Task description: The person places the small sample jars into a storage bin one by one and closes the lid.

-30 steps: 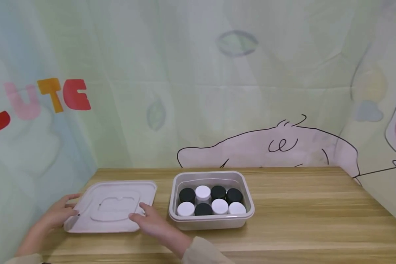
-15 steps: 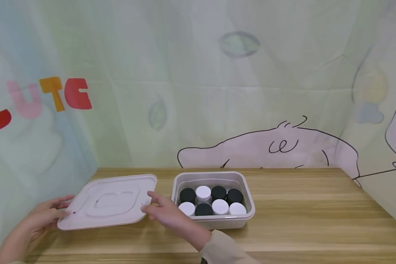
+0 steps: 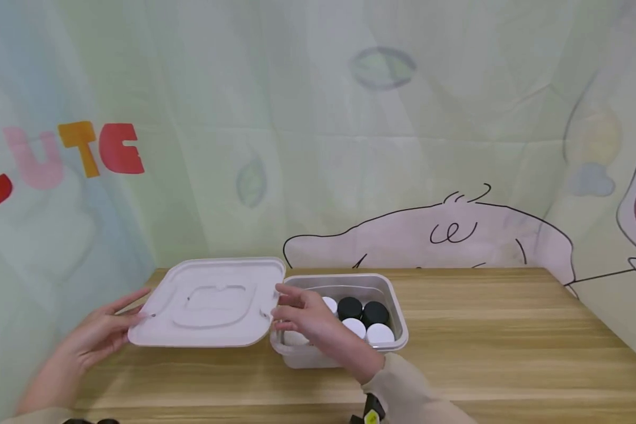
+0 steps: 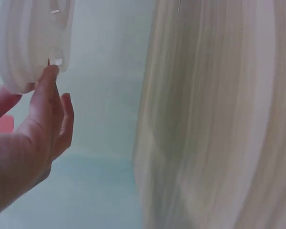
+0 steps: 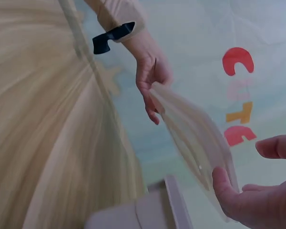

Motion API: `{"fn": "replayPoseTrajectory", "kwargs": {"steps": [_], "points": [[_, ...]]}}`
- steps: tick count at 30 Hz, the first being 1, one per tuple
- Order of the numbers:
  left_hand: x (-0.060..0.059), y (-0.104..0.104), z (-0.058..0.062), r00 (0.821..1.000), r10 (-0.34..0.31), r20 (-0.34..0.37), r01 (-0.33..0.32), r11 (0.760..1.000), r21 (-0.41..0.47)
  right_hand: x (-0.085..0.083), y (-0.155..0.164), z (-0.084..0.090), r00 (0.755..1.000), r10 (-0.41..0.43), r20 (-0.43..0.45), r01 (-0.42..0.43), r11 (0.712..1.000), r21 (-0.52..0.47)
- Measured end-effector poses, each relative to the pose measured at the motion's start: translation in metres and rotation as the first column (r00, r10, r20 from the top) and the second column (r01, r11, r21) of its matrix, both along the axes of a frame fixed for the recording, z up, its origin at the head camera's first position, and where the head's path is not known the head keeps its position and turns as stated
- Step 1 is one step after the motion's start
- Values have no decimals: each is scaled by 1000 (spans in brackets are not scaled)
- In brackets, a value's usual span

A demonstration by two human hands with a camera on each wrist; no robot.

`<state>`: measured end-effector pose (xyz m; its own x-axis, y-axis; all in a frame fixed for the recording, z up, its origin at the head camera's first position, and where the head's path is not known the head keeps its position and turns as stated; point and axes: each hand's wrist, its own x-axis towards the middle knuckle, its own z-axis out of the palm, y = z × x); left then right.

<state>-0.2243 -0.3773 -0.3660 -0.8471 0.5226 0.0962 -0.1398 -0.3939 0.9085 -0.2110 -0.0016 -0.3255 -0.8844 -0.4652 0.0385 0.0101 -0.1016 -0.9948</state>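
A white plastic lid (image 3: 212,324) with a raised panel is lifted off the table, held level between both hands. At its left edge, my left hand (image 3: 103,330) pinches the rim, thumb above and fingers below. My right hand (image 3: 318,321) grips the right edge with thumb and fingertips. Just right of the lid stands a pale rectangular container (image 3: 400,318), which the lid's corner overlaps in the head view. Inside it are jars with black caps (image 3: 350,308) and white caps (image 3: 380,334); my right hand hides some. In the left wrist view, my left hand (image 4: 35,126) holds the lid's edge.
A wood-grain table (image 3: 487,330) carries the container. Behind and to the left hangs a printed fabric backdrop (image 3: 201,176) with colourful letters. Black straps (image 5: 117,33) sit at the wrists.
The lid has risen off the table and moved right, toward the container, carried by both hands. The container and its jars have stayed in place; my right hand now covers some jars.
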Motion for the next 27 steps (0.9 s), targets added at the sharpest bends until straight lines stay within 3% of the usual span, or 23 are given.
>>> {"fn": "replayPoseTrajectory", "kwargs": {"steps": [7,11,15,20,27], "points": [[-7,46,11,989,-112,-99,115,993,31,-10,44,6,997,26,-68,-19,995,101],[-9,71,18,982,-137,-132,138,990,0,-17,71,10,998,8,-69,3,988,155],[-10,94,23,988,-82,-134,73,995,-71,-23,97,12,999,5,-39,2,984,180],[-9,123,28,990,6,-139,-27,988,-151,-28,127,12,998,22,-66,-6,972,233],[-5,158,38,985,115,-129,-147,948,-281,-29,160,19,993,10,-117,24,958,285]]}}
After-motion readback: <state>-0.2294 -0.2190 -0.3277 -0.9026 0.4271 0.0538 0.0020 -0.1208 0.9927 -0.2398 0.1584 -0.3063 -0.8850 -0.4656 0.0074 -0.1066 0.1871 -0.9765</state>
